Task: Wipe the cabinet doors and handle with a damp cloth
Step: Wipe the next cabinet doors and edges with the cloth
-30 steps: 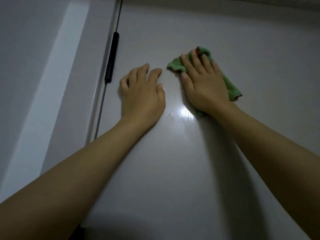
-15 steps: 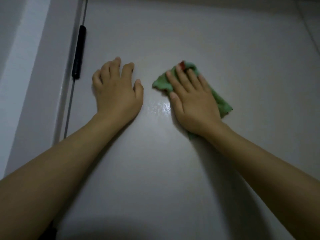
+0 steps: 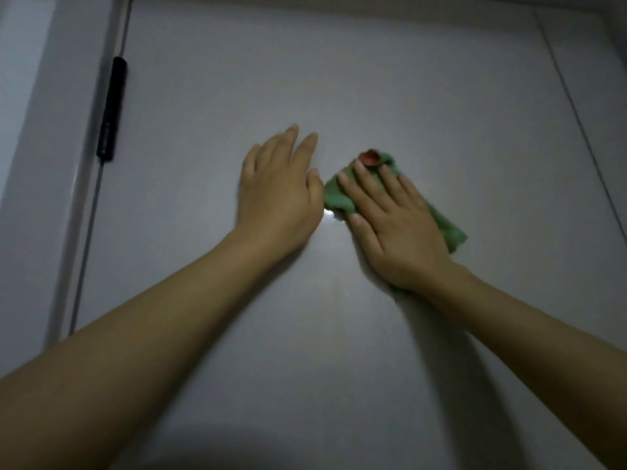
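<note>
While left hand (image 3: 280, 195) braces door (image 3: 424, 96) — right hand (image 3: 397, 225) presses cloth (image 3: 334, 195) flat.

We see a pale grey cabinet door (image 3: 373, 79) filling most of the view. Our right hand (image 3: 397, 228) lies flat on a green cloth (image 3: 336, 195), fingers straight and spread, pressing it against the door. The cloth pokes out past the fingertips and again beside the wrist, and a small reddish patch (image 3: 370, 157) shows at its upper edge. Our left hand (image 3: 278, 195) rests flat on the bare door just beside the cloth, its thumb close to the cloth's edge. A bright wet glint sits between the two hands. Along the door's left edge runs a black handle (image 3: 112, 110), well apart from both hands.
</note>
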The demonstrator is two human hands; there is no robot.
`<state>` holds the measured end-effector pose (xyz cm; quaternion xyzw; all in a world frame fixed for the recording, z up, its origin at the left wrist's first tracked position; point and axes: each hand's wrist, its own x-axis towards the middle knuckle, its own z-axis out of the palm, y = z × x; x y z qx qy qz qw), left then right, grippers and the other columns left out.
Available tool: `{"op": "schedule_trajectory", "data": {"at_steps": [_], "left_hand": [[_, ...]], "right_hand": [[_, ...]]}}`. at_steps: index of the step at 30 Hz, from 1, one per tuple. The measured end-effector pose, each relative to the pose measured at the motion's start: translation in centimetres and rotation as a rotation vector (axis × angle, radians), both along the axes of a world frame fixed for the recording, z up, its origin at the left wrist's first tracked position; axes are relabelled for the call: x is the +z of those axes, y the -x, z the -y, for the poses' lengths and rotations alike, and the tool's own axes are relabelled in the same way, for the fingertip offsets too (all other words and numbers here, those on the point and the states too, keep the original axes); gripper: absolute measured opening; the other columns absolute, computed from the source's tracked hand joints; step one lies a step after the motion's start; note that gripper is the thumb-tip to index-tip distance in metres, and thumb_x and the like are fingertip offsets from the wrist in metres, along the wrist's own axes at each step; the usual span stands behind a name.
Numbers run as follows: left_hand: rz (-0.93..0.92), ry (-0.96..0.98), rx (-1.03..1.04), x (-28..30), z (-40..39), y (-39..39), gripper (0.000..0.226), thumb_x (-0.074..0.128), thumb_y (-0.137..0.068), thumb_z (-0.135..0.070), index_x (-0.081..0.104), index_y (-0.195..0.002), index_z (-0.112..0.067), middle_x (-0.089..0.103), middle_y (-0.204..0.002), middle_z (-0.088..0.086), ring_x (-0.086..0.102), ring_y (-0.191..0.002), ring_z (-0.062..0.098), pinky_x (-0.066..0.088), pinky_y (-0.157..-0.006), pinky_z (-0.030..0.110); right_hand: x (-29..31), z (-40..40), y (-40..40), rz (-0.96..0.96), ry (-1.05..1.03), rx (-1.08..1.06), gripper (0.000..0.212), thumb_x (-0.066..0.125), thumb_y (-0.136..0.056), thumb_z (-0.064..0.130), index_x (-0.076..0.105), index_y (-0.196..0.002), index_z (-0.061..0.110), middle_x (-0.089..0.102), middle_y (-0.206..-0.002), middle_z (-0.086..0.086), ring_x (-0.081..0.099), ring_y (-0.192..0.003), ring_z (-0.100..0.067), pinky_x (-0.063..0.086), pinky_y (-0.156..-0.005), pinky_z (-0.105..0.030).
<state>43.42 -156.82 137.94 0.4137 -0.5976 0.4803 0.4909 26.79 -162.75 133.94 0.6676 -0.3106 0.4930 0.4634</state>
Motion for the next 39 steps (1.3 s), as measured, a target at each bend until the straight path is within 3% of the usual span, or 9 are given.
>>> {"op": "schedule_trajectory", "data": {"at_steps": [2,5,8,14,21,26,28,34,39], "left_hand": [[0.01,-0.024,-0.012,-0.1,0.0,1.3,0.054,0.028,-0.096,-0.03,0.029,-0.148,-0.018,0.025,-0.156,0.006,0.02,-0.143,0.02,0.004,-0.117,0.036],[0.01,-0.042,0.002,-0.1,0.2,3.2,0.062,0.02,-0.088,-0.036,0.033,-0.147,-0.018,0.033,-0.151,0.007,0.026,-0.139,0.022,0.007,-0.116,0.037],[-0.014,-0.038,0.02,0.5,0.7,5.2,0.057,0.025,-0.094,-0.036,0.032,-0.147,-0.018,0.025,-0.155,0.009,0.02,-0.142,0.023,0.006,-0.117,0.037],[-0.075,-0.084,0.103,1.3,2.4,8.6,0.056,0.031,-0.099,-0.031,0.017,-0.151,-0.019,0.003,-0.16,0.006,0.001,-0.147,0.022,-0.006,-0.118,0.038],[-0.173,-0.078,0.175,1.2,3.0,10.7,0.059,0.028,-0.099,-0.038,0.015,-0.151,-0.015,0.004,-0.16,0.009,-0.003,-0.147,0.028,-0.006,-0.118,0.042],[-0.215,-0.046,0.18,0.9,3.8,12.7,0.063,0.03,-0.098,-0.037,0.012,-0.151,-0.01,0.0,-0.16,0.012,-0.005,-0.147,0.025,-0.008,-0.118,0.044],[-0.17,-0.021,0.18,0.7,4.1,13.4,0.062,0.031,-0.098,-0.035,0.012,-0.152,-0.012,0.0,-0.16,0.01,-0.004,-0.147,0.023,-0.009,-0.118,0.043],[-0.071,-0.001,0.135,1.4,5.1,17.2,0.059,0.03,-0.099,-0.034,0.013,-0.152,-0.017,0.001,-0.16,0.007,-0.002,-0.147,0.023,-0.008,-0.118,0.042],[-0.086,0.012,0.211,1.3,6.6,18.7,0.059,0.024,-0.099,-0.04,0.012,-0.152,-0.018,0.005,-0.16,0.007,-0.001,-0.147,0.025,-0.005,-0.118,0.045]], "right_hand": [[1.6,0.9,3.2,0.022,0.003,-0.025,0.057,0.015,-0.095,0.046,0.018,-0.149,0.03,0.015,-0.157,0.003,0.013,-0.146,-0.023,0.005,-0.118,-0.036],[5.9,2.1,7.5,0.258,-0.075,-0.033,0.06,0.011,-0.094,0.047,0.014,-0.151,0.029,0.012,-0.159,0.001,0.008,-0.146,-0.022,0.0,-0.117,-0.034],[6.0,2.2,7.5,0.342,-0.092,-0.03,0.06,0.012,-0.094,0.044,0.011,-0.151,0.026,0.01,-0.159,0.0,0.004,-0.147,-0.022,-0.002,-0.118,-0.036],[1.5,2.3,9.4,-0.134,0.007,-0.021,0.055,0.019,-0.098,0.042,0.022,-0.15,0.026,0.018,-0.157,0.002,0.013,-0.145,-0.022,0.006,-0.119,-0.039],[7.7,3.4,12.9,0.316,-0.085,0.016,0.061,0.012,-0.093,0.04,0.014,-0.151,0.023,0.011,-0.159,-0.001,0.005,-0.146,-0.023,-0.002,-0.118,-0.037],[0.3,3.5,13.3,-0.096,0.013,0.01,0.055,0.02,-0.098,0.04,0.02,-0.15,0.025,0.018,-0.157,0.001,0.012,-0.146,-0.022,0.003,-0.119,-0.038],[1.0,4.1,15.9,-0.15,0.029,-0.019,0.055,0.022,-0.097,0.04,0.025,-0.149,0.024,0.022,-0.156,-0.001,0.017,-0.144,-0.023,0.004,-0.118,-0.036],[6.6,5.4,19.8,0.366,-0.098,-0.002,0.061,0.01,-0.094,0.041,0.011,-0.152,0.022,0.009,-0.159,-0.002,0.004,-0.146,-0.023,-0.003,-0.117,-0.036],[-0.6,5.1,19.5,0.022,-0.013,-0.003,0.056,0.018,-0.097,0.04,0.016,-0.151,0.024,0.011,-0.157,0.002,0.008,-0.146,-0.021,0.0,-0.119,-0.036]]}}
